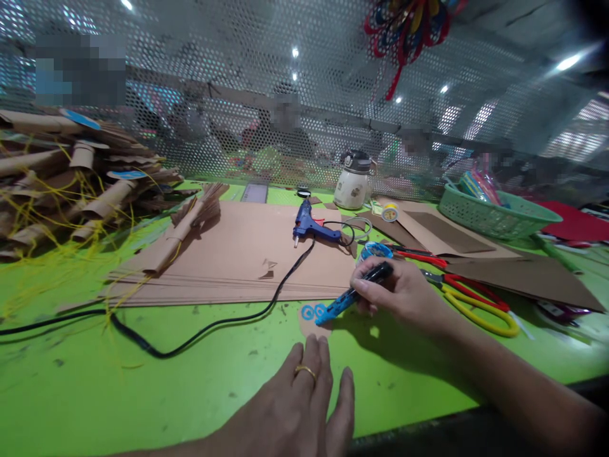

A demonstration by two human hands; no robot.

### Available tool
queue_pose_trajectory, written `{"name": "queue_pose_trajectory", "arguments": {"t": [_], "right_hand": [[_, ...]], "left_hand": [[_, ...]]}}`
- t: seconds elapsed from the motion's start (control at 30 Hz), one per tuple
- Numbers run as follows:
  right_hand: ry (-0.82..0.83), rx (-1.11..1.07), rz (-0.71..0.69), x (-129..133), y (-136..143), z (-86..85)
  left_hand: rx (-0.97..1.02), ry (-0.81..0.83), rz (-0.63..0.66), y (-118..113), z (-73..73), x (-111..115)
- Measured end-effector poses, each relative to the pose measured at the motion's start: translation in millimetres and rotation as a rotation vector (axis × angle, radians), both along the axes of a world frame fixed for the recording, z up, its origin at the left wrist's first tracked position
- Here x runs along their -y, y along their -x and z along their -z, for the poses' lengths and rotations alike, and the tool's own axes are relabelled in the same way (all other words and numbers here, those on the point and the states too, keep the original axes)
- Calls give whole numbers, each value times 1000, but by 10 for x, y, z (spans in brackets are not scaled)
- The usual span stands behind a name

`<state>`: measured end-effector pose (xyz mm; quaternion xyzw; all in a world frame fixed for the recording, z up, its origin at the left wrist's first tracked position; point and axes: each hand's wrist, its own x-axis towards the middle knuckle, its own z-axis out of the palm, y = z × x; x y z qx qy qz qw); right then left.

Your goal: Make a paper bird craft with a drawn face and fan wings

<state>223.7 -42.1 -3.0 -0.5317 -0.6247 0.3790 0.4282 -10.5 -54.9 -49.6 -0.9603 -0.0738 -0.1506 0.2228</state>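
Note:
My right hand is closed round a marker with a black end and a blue-smeared body. The marker's tip rests on a small rounded piece of brown paper, which carries two blue rings with dots inside. My left hand, with a ring on one finger, lies flat with fingers stretched out; its fingertips are at the near edge of that paper piece. Just behind my right hand stands a small tub smeared with blue.
Behind lie stacked brown sheets with a blue glue gun on them; its black cord crosses the green table. Scissors lie right, near a green basket. A bottle stands behind; rolled paper bundles pile up left.

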Motion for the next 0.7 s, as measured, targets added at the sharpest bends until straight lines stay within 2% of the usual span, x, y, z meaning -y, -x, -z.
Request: {"name": "queue_pose_trajectory", "arguments": {"t": [0.7], "right_hand": [[-12,21,14,3,9,-10]], "left_hand": [[-6,10,13,19,9,-1]]}}
